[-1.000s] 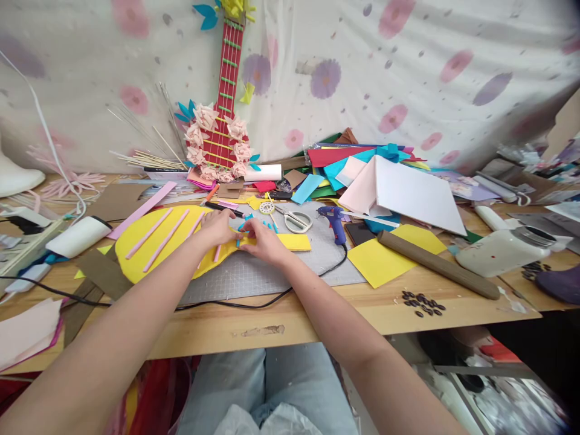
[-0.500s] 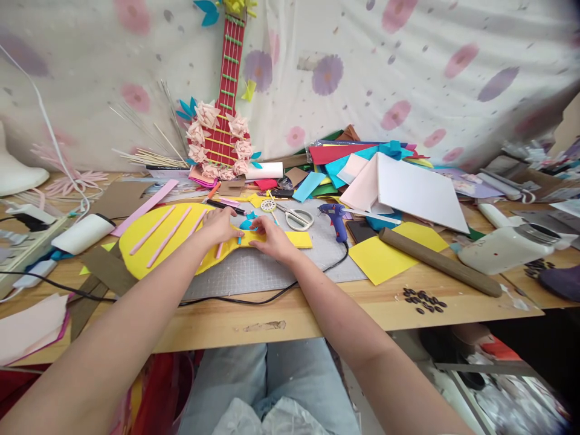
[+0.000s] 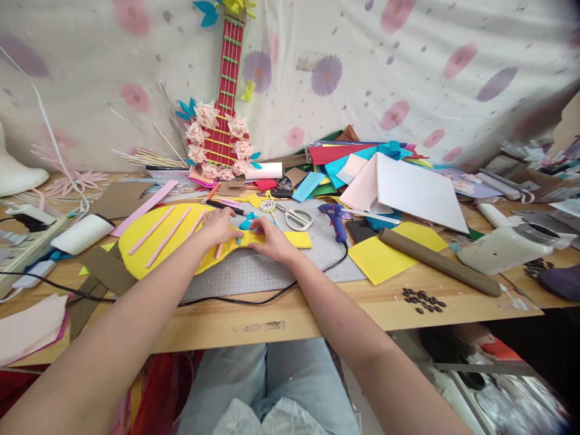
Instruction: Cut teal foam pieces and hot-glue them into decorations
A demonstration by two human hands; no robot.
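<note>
Two hands rest on one yellow guitar cutout (image 3: 149, 241) lying on the table (image 3: 281, 314), bearing four pink strips (image 3: 167, 228). The left hand (image 3: 220, 225) presses flat; the right hand (image 3: 272, 238) pinches a small blue piece (image 3: 248, 225) at the neck.

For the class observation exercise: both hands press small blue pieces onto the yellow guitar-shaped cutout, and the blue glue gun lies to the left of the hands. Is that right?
Not quite. The head view shows the blue glue gun lying to the right of the hands, beyond the scissors. The left hand and right hand do press small blue pieces onto the yellow guitar-shaped cutout.
</note>
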